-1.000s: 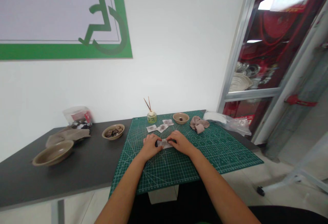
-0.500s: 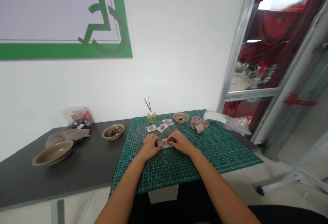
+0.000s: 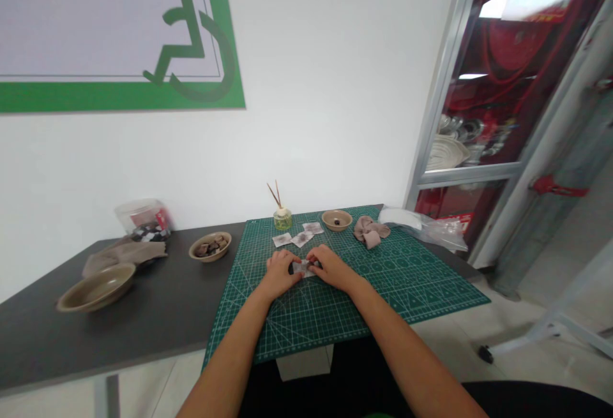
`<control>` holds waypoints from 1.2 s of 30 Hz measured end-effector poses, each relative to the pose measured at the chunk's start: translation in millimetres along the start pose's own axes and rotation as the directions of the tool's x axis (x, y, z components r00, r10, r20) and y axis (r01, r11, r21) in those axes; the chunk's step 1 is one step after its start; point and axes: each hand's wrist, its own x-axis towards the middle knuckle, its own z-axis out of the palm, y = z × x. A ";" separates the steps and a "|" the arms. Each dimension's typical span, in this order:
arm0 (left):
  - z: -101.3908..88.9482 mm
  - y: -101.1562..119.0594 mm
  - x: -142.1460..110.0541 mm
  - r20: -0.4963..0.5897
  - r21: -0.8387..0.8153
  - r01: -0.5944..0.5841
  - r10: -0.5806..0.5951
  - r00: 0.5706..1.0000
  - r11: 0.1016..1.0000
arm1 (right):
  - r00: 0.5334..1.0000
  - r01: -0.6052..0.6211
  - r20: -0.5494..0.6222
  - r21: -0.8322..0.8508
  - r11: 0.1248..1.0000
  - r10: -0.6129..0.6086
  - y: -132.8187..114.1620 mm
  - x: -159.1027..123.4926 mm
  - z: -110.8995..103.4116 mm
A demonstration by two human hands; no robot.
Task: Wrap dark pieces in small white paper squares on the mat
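A small whitish square (image 3: pixel 302 269) with a dark patch, perhaps paper, lies on the green cutting mat (image 3: pixel 325 322). My left hand (image 3: pixel 281 276) pinches its left side between thumb and fingers. At its right side my right hand (image 3: pixel 331 269) is closed on it, thumb and fingertips close to the left ones. My fingers cover much of the square. Beyond my hands rest three similar squares: a left one (image 3: pixel 282 240), a middle one (image 3: pixel 302 238) and a right one (image 3: pixel 313 228).
A reed diffuser (image 3: pixel 282 218), a bowl (image 3: pixel 337 221) with a dark bit inside and a crumpled brown cloth (image 3: pixel 371 233) stand along the mat's back. Leftward are a bowl of brown pieces (image 3: pixel 211 247), a larger bowl (image 3: pixel 98 288), another cloth (image 3: pixel 127 254) and a clear tub (image 3: pixel 143 219).
My right hand has shifted left, closer to my left hand, and less of the square shows between them. My left hand stays nearly in place.
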 end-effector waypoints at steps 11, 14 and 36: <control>0.8 -0.4 -0.6 -0.013 -0.007 -0.005 0.005 1.000 1.000 | 1.000 0.021 -0.019 -0.016 1.000 -0.022 2.2 -1.2 -6.1; 0.5 0.2 -1.0 -0.006 0.000 -0.005 0.005 1.000 1.000 | 0.999 0.044 -0.018 -0.003 0.999 -0.044 3.4 -1.8 -6.2; -1.5 1.5 -1.1 -0.003 -0.025 0.001 -0.001 1.000 1.000 | 1.000 -0.017 -0.002 0.062 0.998 0.017 -4.2 -0.3 -9.2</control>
